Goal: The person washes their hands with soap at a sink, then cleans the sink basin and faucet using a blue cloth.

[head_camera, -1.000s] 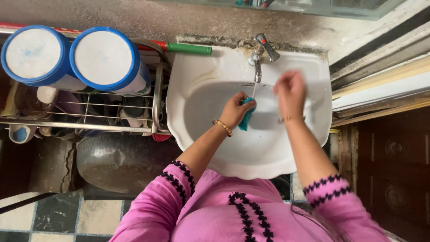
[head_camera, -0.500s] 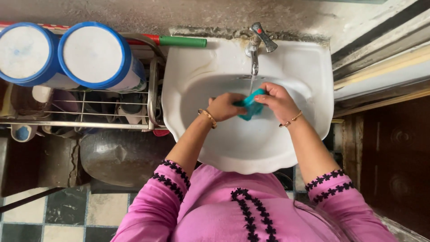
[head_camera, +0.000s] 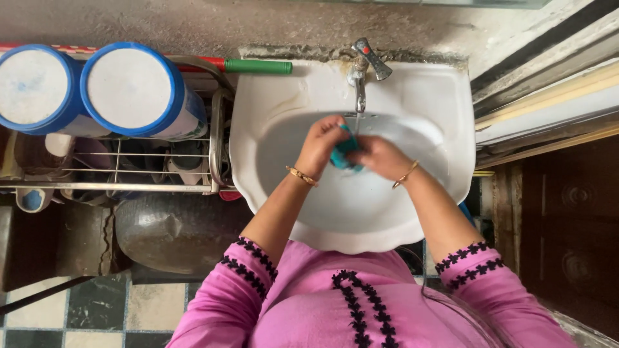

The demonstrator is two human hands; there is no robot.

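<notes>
Under the metal tap [head_camera: 358, 80] of the white ceramic basin [head_camera: 445, 109], the left hand [head_camera: 320, 147] and right hand [head_camera: 380, 156] both grip a small teal sponge [head_camera: 345, 149] between them, equally near.

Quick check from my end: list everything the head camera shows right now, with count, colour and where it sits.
sink: one, white, stained at the rim, against the wall at centre
tap: one, metal, at the back of the sink, above the hands
teal object: one, teal, gripped between both hands over the basin; what it is cannot be told
lidded containers: two, white with blue rims, on top of the rack at left
wire rack: one, metal, left of the sink
green handle: one, green on a red rod, along the wall
dark pot: one, dark metal, on the floor under the rack
floor tiles: chequered dark and pale, lower left
left hand: one, bangle at the wrist, on the teal object
right hand: one, bangle at the wrist, on the teal object
</notes>
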